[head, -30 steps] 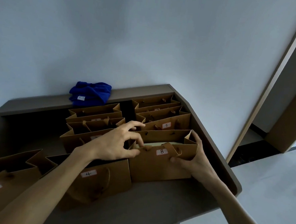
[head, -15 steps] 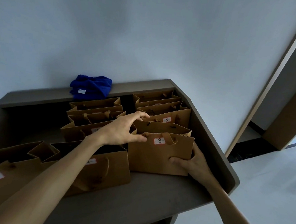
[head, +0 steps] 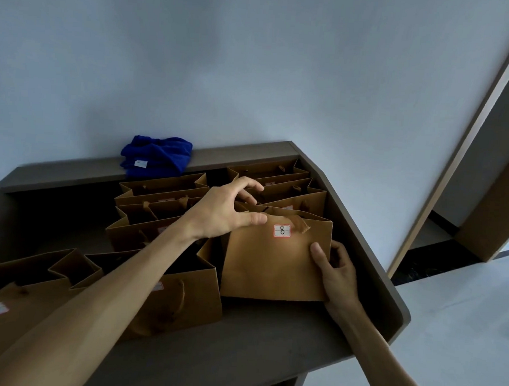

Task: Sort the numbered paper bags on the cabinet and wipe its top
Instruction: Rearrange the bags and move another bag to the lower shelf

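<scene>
Bag 8 [head: 273, 261] upright near the table's [head: 239, 348] right edge, just beside the row of bags [head: 157, 214]. Left hand [head: 226, 209] half open, thumb pressed on its top front, fingers curled over the rim, perhaps inside. Right hand [head: 336, 271] clasped round its lower right edge. Blue cloth [head: 156, 155] on the back ledge.
</scene>
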Motion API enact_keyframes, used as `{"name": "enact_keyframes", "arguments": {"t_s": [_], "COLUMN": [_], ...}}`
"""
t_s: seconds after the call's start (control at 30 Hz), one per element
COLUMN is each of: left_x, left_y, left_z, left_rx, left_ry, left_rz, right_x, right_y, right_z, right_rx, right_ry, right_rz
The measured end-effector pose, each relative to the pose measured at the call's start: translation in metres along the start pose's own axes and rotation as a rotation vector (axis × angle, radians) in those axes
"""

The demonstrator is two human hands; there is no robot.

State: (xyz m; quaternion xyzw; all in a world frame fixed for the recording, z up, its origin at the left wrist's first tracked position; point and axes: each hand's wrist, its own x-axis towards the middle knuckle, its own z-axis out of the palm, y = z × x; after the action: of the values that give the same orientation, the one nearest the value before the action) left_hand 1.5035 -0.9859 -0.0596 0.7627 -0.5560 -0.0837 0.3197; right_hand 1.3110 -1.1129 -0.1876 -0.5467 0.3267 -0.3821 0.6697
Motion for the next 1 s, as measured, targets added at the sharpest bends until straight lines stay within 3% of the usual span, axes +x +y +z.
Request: {"name": "enact_keyframes", "arguments": {"t_s": [0.37,0.73,1.0], "left_x": [0.0,-0.012,-0.018], "left_y": [-0.004,0.02,0.023], "left_z": [0.002,-0.026,-0.015], "left_rx": [-0.097,-0.575,-0.811], "left_ry": [0.045,0.201,0.136], "left_rz": [-0.022,0.043,-0.106], "right_x": [0.0,0.01,0.016], "right_y": [-0.002,-0.084,-0.125], "right_z": [0.004,0.012,0.021], "right_rx": [0.096,0.183,0.301], "right_ry": [0.139,0.076,0.007], "right_rz": [-0.065,-0.37,-0.337]}}
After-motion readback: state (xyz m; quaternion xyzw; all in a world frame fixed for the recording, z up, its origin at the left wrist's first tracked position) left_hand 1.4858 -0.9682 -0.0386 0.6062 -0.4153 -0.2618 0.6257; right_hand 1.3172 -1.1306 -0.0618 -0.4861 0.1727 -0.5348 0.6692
